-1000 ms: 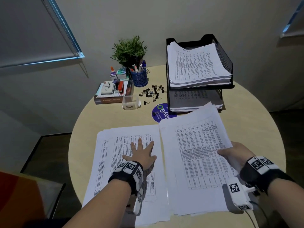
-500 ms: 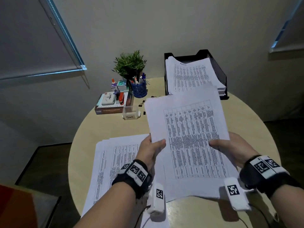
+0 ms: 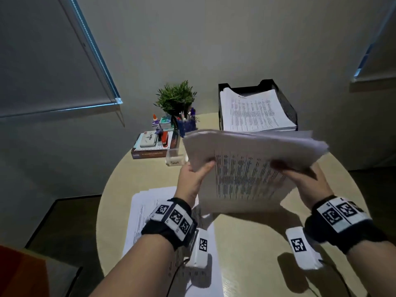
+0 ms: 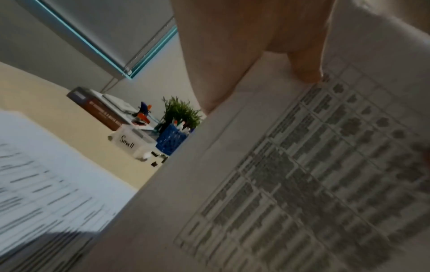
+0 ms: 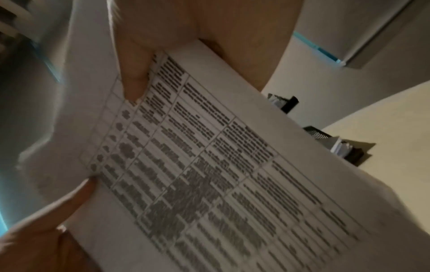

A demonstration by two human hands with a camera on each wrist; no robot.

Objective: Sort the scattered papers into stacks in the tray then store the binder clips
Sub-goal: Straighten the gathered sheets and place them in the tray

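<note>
A thick stack of printed papers (image 3: 246,168) is held up in the air over the round table, tilted, its far edge raised. My left hand (image 3: 196,174) grips its left edge, thumb on top, and my right hand (image 3: 300,179) grips its right edge. The same papers (image 4: 291,184) fill the left wrist view and, as papers (image 5: 221,165), the right wrist view. Behind them stands the black paper tray (image 3: 288,103) with a paper pile on its top tier. A second pile of papers (image 3: 154,211) lies on the table under my left forearm. A few binder clips (image 4: 158,160) show beside the clear box.
At the back left stand a potted plant (image 3: 175,97), a blue pen cup (image 3: 188,123), a brown book (image 3: 150,154) with small items on it, and a clear box labelled "Small" (image 3: 175,160). The table (image 3: 252,243) edge curves close on both sides.
My left hand left the flat pile and took the left edge of the right-hand stack. Both hands lifted that stack off the table and raised it towards the tray.
</note>
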